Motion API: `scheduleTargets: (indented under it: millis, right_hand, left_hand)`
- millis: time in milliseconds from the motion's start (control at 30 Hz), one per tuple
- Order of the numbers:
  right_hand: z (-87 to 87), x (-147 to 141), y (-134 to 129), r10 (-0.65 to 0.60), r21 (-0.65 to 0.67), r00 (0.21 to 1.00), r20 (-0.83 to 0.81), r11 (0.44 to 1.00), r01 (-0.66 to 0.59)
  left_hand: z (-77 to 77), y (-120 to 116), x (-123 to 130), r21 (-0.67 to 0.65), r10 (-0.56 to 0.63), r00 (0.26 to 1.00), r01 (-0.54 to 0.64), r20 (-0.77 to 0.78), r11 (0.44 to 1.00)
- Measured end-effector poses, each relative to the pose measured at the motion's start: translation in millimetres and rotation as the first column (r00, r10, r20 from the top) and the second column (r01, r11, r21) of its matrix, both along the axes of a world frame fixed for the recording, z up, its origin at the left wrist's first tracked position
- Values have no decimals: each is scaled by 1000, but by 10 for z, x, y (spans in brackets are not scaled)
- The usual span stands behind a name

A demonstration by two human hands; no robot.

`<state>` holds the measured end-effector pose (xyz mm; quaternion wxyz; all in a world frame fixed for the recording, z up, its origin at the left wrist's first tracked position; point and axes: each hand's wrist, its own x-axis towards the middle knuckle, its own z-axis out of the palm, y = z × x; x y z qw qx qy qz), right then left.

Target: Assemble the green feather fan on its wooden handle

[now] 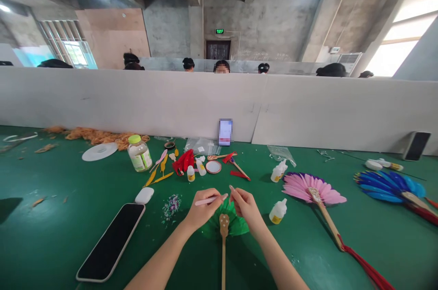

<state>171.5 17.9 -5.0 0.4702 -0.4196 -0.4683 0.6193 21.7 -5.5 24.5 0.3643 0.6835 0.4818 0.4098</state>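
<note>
Both my hands are over a green feather fan (239,226) with a wooden handle and a pale-dotted brown piece at its base. My left hand (205,205) is closed around a slim pink pen-like stick (205,201), whose exact kind I cannot tell. Close beside it, my right hand (245,203) pinches thumb and finger together; whatever is between them is too small to make out. A white glue bottle (278,211) stands to the right of the right hand. Small purple and white bits (171,206) lie in a heap left of the fan.
A pink fan (311,187) and a blue fan (390,185) lie at the right. A large phone (111,242) is at the left, near a lidded jar (139,153). Red feathers (185,162) and more glue bottles lie ahead. A white partition (153,103) backs the table; people sit beyond.
</note>
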Motion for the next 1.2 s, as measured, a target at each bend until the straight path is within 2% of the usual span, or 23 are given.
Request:
scheduleTargets:
  millis: [133,333,467,567,667,800,867,1067,1200]
  right_hand:
    - [5,3,-19,34,4,999,-18,999,-34]
    - [-20,34,20,91,20,994,59,996,-92]
    - [79,67,-26,141,-35,989,-43,989,-143]
    - [212,92,-107,167,-29,976,-138,985,-173]
    - [324,120,-178,224,-13,953,-204,973,-231]
    - [373,161,-220,259,22,942,-213,965,-261]
    - [366,180,-220,276,31,940,-200,961,-275]
    - [348,216,-208,316,41,930,-188,949,-314]
    - [378,224,-215,309,24,944,-115,951,-309]
  left_hand:
    - [-4,-8,14,69,9,998,-4,-69,998]
    - [-18,-17,23,168,32,992,-11,-126,986]
    - [-17,-43,7,280,52,980,4,-191,960]
    - [9,-95,4,410,59,975,35,-216,911]
    - [68,-162,16,546,50,977,73,-207,834]
    - [142,-216,40,676,40,983,95,-181,731]
    - [148,-217,48,694,38,981,106,-189,712]
    - [81,-190,50,683,33,974,133,-225,718]
    - [73,-196,52,692,36,974,131,-222,710]
